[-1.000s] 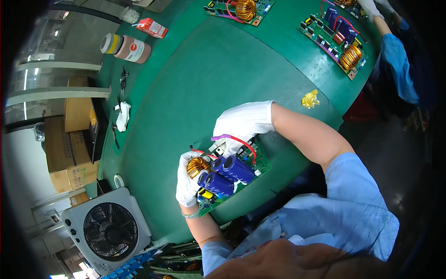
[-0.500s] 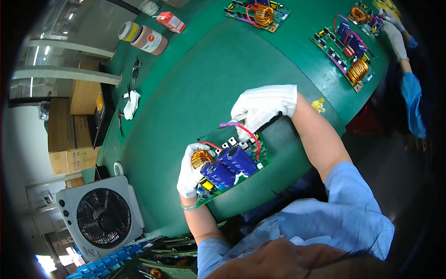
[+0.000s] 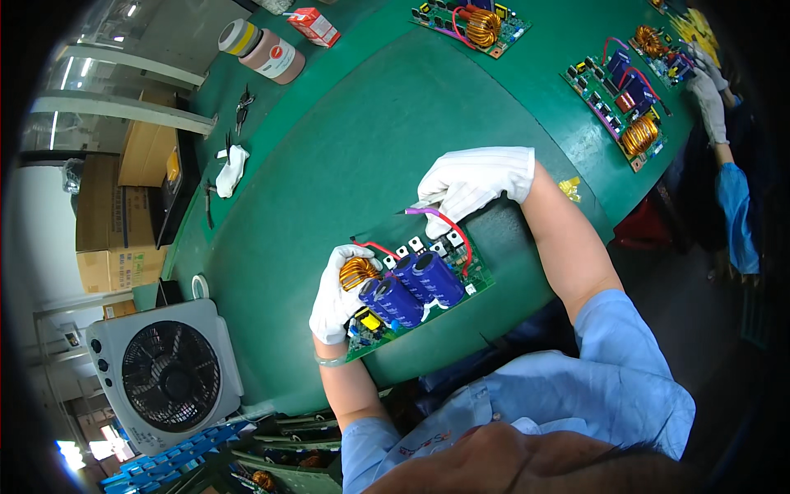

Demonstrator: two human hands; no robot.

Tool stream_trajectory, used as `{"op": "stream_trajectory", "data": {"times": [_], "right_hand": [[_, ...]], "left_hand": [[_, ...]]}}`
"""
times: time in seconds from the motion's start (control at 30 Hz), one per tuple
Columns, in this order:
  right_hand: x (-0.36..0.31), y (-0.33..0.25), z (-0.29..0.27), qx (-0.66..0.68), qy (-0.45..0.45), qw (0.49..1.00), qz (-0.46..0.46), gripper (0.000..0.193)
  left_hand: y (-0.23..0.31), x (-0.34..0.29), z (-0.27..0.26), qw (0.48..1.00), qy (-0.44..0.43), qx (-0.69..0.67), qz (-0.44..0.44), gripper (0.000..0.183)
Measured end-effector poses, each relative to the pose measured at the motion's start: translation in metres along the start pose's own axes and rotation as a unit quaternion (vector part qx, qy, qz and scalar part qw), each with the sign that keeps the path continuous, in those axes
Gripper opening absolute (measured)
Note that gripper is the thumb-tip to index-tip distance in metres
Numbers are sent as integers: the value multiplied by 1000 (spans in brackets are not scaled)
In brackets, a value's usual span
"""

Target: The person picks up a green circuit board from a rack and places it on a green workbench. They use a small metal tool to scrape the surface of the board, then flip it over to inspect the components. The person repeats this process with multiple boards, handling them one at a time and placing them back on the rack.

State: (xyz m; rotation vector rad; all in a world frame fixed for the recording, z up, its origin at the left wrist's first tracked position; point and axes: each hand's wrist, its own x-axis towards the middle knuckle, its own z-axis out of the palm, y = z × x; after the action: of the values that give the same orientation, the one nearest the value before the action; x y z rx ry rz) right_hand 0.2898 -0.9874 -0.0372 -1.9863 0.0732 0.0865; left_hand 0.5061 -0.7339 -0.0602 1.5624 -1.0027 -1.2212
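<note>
From my end of the head camera, I am watching the right hand (image 3: 473,181) rising away from the upper edge of the circuit board (image 3: 481,270); a second ago its fingers were lying over the parts there, and now they are hanging just above and to the right. That is leaving the row of metal-tabbed components (image 3: 415,244) showing more plainly, so I am judging that contact with that edge is pausing while the board is being kept steady. The left hand (image 3: 332,300) is keeping its place, gripping the board's left end with the fingers curling about the copper coil (image 3: 358,273). The board is sitting in the lower middle of the frame, near the table's (image 3: 329,165) close edge, and I cannot tell whether it is resting on the surface or being held tilted above it. Blue capacitors (image 3: 438,278) are standing out from its middle, and a red wire with a purple tip (image 3: 454,225) is arching up toward the right hand. Those fingers are drawing together, but I cannot tell whether they are pinching anything thin or meeting the wire's tip.
</note>
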Motion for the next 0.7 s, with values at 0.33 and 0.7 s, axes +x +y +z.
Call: {"op": "stream_trajectory", "data": {"times": [0.33, 0.7], "right_hand": [[4, 11, 3, 17, 14, 1000, -7, 36], [5, 13, 2, 61, 9, 998, 2, 43]], "left_hand": [[-2, 0, -1, 1000, -4, 18, 14, 50], [-4, -2, -5, 998, -16, 45, 29, 52]]}}
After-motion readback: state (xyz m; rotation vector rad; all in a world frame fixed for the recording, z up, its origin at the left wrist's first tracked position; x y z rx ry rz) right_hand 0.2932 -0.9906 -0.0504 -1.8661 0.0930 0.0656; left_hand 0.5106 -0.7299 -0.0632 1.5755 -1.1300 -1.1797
